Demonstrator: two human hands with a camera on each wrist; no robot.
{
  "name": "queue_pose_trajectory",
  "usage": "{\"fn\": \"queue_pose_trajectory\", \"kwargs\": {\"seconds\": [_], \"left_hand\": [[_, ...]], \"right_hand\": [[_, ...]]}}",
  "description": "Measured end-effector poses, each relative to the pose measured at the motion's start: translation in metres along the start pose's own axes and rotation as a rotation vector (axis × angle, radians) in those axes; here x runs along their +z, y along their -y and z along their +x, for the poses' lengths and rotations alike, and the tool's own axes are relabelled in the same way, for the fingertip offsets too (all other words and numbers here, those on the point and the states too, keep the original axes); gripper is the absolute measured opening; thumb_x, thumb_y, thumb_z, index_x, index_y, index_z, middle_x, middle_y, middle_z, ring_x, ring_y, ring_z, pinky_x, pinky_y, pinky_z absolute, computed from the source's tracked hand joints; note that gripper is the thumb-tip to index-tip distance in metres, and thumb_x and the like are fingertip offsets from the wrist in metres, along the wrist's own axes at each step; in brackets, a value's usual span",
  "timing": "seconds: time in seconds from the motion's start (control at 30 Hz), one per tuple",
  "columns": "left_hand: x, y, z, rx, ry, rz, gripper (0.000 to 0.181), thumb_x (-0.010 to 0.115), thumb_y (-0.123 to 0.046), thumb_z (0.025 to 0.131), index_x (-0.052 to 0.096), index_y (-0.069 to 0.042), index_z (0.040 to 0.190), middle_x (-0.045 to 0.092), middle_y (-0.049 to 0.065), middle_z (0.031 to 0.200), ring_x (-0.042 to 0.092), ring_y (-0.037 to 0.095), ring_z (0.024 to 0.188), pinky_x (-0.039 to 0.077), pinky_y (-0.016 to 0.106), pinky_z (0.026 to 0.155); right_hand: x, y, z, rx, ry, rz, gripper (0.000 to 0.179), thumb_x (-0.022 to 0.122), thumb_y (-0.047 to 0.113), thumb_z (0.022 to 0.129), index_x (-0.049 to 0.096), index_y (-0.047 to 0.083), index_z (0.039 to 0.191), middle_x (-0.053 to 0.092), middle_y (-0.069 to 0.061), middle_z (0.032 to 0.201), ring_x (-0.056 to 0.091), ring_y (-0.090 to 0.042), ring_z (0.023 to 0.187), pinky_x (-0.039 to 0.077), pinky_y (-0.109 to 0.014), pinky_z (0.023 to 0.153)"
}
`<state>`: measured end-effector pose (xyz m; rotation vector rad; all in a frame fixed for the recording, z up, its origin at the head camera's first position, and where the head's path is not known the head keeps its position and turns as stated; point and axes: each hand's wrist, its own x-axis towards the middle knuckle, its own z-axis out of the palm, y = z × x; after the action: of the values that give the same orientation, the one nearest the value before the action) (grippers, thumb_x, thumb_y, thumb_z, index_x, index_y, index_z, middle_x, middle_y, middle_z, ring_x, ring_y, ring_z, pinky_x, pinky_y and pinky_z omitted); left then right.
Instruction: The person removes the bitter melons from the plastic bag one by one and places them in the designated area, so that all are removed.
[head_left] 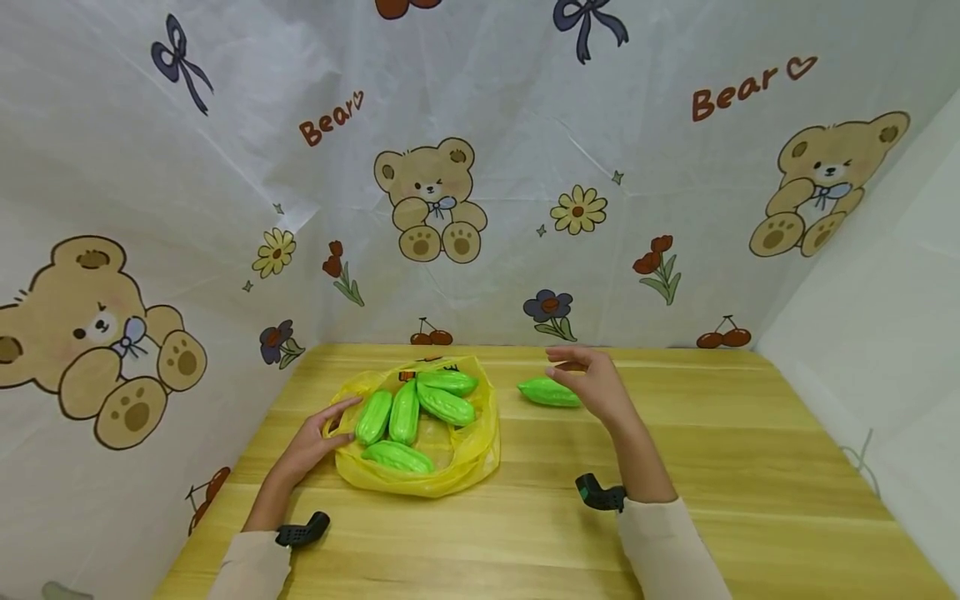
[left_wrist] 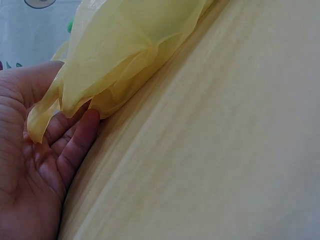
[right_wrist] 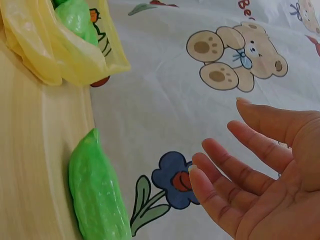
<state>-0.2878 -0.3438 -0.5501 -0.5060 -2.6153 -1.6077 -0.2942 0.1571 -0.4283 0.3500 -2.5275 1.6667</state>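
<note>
A yellow plastic bag (head_left: 472, 458) lies spread wide on the table, with several glossy green bitter melons (head_left: 405, 412) inside. My left hand (head_left: 311, 442) holds the bag's left rim. In the left wrist view, a loose strip of the bag (left_wrist: 45, 117) hangs over the palm, and the bag hides part of the fingers. Right of the bag, one more bitter melon (head_left: 547, 392) lies alone on the table. My right hand (head_left: 596, 387) is raised close by it, overlapping its right end in the head view. In the right wrist view its fingers (right_wrist: 235, 170) are loosely bent around nothing, apart from the lone bitter melon (right_wrist: 95, 190).
The wooden table (head_left: 712, 467) ends at a white sheet (head_left: 510, 167) printed with bears and flowers, which rises behind it and along the left. A white wall (head_left: 885, 317) stands on the right, with a thin cable (head_left: 862, 462) near the table's edge.
</note>
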Motion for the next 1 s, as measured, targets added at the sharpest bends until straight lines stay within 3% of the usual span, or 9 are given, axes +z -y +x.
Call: {"fn": "queue_pose_trajectory", "kwargs": {"seconds": [0.27,0.47,0.73,0.93,1.0], "left_hand": [[0.0,0.0,-0.003,-0.004,0.005,0.005,0.06,0.073,-0.009,0.092,0.052,-0.007,0.148,0.052,0.015,0.116,0.041,0.027,0.105,0.029,0.042,0.091],[-0.001,0.002,0.0,0.001,-0.001,0.007,0.059,0.073,-0.011,0.092,0.054,-0.01,0.147,0.049,0.014,0.108,0.041,0.025,0.102,0.029,0.047,0.09],[0.001,0.002,0.002,-0.016,-0.016,0.033,0.06,0.074,-0.011,0.091,0.054,-0.011,0.148,0.05,0.014,0.109,0.043,0.024,0.102,0.031,0.043,0.09],[0.001,0.001,0.002,-0.032,-0.01,-0.006,0.061,0.073,-0.008,0.091,0.052,-0.011,0.149,0.052,0.018,0.14,0.041,0.032,0.116,0.029,0.053,0.099],[0.0,0.0,0.001,-0.036,-0.007,-0.003,0.061,0.073,-0.008,0.091,0.052,-0.01,0.149,0.051,0.017,0.142,0.041,0.034,0.116,0.028,0.054,0.099]], "right_hand": [[0.019,0.01,-0.003,-0.041,0.056,0.034,0.037,0.073,0.018,0.095,0.069,0.009,0.13,0.067,-0.014,0.127,0.064,-0.031,0.113,0.055,-0.044,0.09],[0.031,0.019,-0.003,-0.062,0.094,0.041,0.037,0.075,0.022,0.093,0.07,0.012,0.129,0.068,-0.011,0.128,0.063,-0.03,0.112,0.055,-0.044,0.09],[0.042,0.024,-0.005,-0.085,0.137,0.068,0.037,0.075,0.017,0.093,0.069,0.01,0.129,0.068,-0.011,0.128,0.064,-0.029,0.111,0.057,-0.041,0.086],[0.056,0.028,-0.007,-0.099,0.183,0.077,0.039,0.074,0.014,0.094,0.067,0.002,0.13,0.066,-0.017,0.13,0.064,-0.034,0.112,0.056,-0.042,0.088],[0.062,0.027,-0.006,-0.101,0.194,0.079,0.038,0.074,0.013,0.093,0.068,0.002,0.129,0.066,-0.018,0.129,0.064,-0.035,0.111,0.056,-0.041,0.087]]}}
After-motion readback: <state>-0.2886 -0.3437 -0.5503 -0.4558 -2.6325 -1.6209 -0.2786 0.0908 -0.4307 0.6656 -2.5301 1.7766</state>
